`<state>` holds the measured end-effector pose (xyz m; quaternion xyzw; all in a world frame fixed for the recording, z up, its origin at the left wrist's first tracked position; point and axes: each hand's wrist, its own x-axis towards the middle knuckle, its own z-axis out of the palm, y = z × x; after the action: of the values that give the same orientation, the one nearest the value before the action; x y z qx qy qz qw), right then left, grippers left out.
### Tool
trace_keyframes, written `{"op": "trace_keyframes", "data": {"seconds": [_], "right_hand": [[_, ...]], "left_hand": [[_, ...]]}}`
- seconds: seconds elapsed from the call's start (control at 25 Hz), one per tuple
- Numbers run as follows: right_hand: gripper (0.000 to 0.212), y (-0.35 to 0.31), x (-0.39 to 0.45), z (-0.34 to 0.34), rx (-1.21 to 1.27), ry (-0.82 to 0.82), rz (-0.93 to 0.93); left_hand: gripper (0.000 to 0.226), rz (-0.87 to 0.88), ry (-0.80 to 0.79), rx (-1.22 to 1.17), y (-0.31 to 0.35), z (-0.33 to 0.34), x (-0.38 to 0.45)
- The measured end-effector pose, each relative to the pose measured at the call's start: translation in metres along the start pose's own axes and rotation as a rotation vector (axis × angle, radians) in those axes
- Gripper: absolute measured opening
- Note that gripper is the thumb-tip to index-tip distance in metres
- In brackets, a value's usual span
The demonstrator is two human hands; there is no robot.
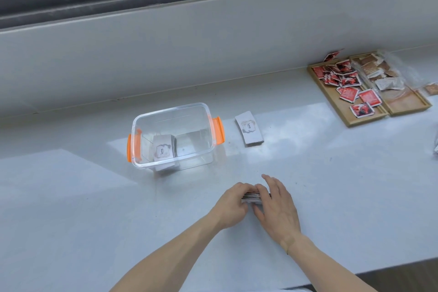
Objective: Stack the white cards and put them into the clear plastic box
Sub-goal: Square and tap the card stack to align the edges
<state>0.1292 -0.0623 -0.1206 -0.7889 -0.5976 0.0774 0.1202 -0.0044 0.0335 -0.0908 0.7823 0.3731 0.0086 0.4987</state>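
Near the counter's front edge, left hand (233, 204) and right hand (276, 206) clamp a card stack (254, 197), apparently squaring it. Clear plastic box (170, 111) stands open close behind, evidently for an easy drop-in.

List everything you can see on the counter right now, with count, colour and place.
clear plastic box: one, clear with orange latches, centre of counter
card stack in box: one, white, left part of box
card stack on counter: one, white, right of box
held cards: one stack, white, near edge
wooden trays: two, tan, far right, holding red and brown packets
left hand: on held cards
right hand: on held cards
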Motion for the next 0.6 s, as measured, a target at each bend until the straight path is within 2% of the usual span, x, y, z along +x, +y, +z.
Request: {"op": "trace_keyframes", "data": {"seconds": [0.12,0.24,0.36,0.6], "right_hand": [[0.038,-0.002,0.003,-0.007,0.07,-0.036,0.02],[0.038,0.004,0.003,-0.014,0.184,-0.079,0.169],[0.027,0.007,-0.001,-0.016,0.131,-0.112,0.227],[0.029,-0.009,0.002,-0.023,0.056,-0.212,0.116]], "left_hand": [[0.039,-0.033,0.025,0.096,0.0,0.011,0.004],[0.031,-0.063,0.075,0.244,-0.001,0.017,0.004],[0.026,-0.056,0.123,0.282,-0.004,0.019,0.0],[0.025,-0.114,0.146,0.254,-0.006,0.01,-0.011]]}}
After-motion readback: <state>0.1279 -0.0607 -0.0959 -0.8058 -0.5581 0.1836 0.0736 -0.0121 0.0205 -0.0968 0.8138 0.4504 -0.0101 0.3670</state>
